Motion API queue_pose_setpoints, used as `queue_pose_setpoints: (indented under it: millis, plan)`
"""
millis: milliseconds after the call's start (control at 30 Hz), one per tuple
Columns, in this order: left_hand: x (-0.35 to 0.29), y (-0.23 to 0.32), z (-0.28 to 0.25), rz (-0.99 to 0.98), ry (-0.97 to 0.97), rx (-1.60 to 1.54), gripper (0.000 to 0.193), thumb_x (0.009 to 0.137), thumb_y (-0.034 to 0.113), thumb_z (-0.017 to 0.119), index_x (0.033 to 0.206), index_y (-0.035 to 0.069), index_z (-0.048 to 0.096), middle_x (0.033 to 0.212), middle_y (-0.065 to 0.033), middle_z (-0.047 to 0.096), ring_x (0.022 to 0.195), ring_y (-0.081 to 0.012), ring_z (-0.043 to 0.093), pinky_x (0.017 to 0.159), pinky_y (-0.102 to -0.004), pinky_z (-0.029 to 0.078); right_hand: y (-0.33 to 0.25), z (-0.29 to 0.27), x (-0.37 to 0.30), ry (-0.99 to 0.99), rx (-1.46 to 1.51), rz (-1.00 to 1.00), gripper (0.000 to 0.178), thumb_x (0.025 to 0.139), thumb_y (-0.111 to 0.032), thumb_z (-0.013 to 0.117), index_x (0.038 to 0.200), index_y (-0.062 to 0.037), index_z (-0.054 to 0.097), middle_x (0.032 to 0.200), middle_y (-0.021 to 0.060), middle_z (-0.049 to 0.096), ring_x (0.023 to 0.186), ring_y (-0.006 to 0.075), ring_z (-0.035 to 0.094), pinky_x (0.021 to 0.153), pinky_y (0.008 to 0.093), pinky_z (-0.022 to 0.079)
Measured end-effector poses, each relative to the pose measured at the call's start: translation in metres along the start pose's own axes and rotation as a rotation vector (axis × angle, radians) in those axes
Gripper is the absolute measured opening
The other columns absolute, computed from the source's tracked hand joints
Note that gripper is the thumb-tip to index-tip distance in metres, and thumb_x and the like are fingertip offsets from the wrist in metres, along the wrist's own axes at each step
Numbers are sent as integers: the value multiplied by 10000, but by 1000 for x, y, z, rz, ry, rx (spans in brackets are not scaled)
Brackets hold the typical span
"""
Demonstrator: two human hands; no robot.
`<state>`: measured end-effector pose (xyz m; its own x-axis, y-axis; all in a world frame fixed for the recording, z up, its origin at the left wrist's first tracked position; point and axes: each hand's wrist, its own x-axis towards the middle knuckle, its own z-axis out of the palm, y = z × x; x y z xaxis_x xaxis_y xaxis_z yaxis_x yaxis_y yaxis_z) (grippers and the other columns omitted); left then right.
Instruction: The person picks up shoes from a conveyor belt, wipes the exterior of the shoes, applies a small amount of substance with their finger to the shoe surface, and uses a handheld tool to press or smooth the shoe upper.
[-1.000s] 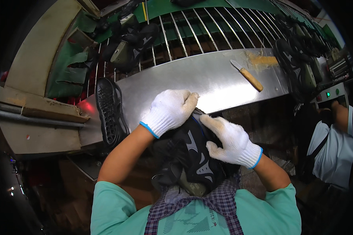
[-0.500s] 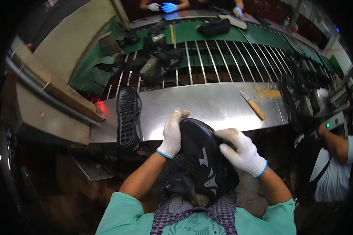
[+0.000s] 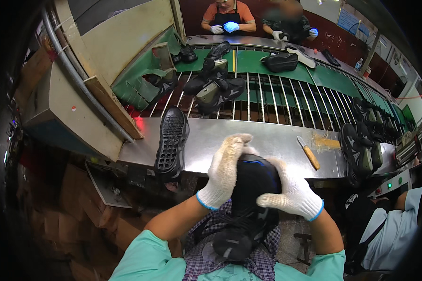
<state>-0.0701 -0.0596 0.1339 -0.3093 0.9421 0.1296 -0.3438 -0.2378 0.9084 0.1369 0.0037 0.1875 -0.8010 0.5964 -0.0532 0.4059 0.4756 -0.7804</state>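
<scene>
Turned since the earlier frame, the black shoe [image 3: 255, 185] now shows its dark upper, with most of its grey side markings hidden; the right hand [image 3: 291, 193] has closed further round the toe, and the view has lifted to take in more of the far bench. At far left, a beige panel [image 3: 79, 119] bears one small round sticker [image 3: 73, 108], its print too small to read. Next, a black treaded sole [image 3: 172, 138] rests tread outward on the metal bench [image 3: 206, 136], its near end past the front edge. The gloved left hand [image 3: 226, 169] lies along the shoe's left side, fingers together and bent above the toe; whether the fingertips press on it cannot be told. The shoe sits between both hands, before the bench, its lower end over a checked apron [image 3: 268, 260]. The right hand, also gloved, is clamped on it, thumb across the upper, fingers along the right edge. Beyond lie a wooden-handled knife [image 3: 311, 157] and a tan patch [image 3: 326, 141] on the bench. Upper right, a bluish wall notice [image 3: 348, 21] carries printed lines, illegible at this size. Rightmost, a control box [image 3: 393, 185] shows a lit green button.
</scene>
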Motion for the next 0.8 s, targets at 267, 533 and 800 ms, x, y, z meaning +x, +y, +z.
queue_pose_setpoints:
  millis: [267,533,800]
  plan:
    - [-41,-108,-75,-877,-294,-285,1024,1002,769,552,1683,42,314,1752,-228,289,1610,-388,308,1266,-588,360,-41,7,-61,580,25,-470,1007,792,-488,929,1476,71,444,1257,239,657,1163,374,711,959,505,639]
    - [-19,-21,-94,-456,-422,108,996,805,387,941,1570,-48,475,1430,-129,664,1293,-236,639,1116,-376,512,85,70,-88,498,1024,-208,822,1071,-718,461,1403,24,576,1502,254,550,1372,316,590,1139,443,522]
    - [4,-9,2,-315,-1028,1287,1070,694,593,923,1506,11,539,1272,-270,710,1173,-396,708,987,-443,571,170,108,-60,340,1414,-43,715,1124,-509,482,1642,-21,411,1568,188,557,1396,287,570,1205,424,447]
